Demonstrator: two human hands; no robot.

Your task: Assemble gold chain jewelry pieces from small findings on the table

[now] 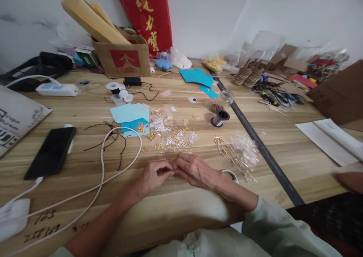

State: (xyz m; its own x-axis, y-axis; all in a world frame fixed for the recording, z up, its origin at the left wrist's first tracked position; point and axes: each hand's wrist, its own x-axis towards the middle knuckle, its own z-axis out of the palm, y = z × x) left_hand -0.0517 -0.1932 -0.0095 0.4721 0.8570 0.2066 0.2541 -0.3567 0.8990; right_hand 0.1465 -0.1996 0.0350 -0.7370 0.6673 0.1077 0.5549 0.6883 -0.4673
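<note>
My left hand (pixel 154 175) and my right hand (pixel 194 170) meet at their fingertips near the table's front. Both are closed in a pinch, and what lies between the fingers is too small to make out. Just beyond them are piles of gold and silver beads (pixel 179 137), some on small clear bags. Small gold pieces (pixel 141 127) lie on blue card (pixel 134 126). To the right of my right hand, gold and silver chains (pixel 231 154) lie beside crumpled clear bags (pixel 247 151). A cup (pixel 230 175) is partly hidden behind my right forearm.
A wire spool (pixel 220 118) stands beyond the beads. On the left are a black phone (pixel 51 153), a looping white cable (pixel 102 166) and a power strip (pixel 58 89). A cardboard box (pixel 123 60) stands at the back. A person's arm (pixel 351 180) shows at the right edge.
</note>
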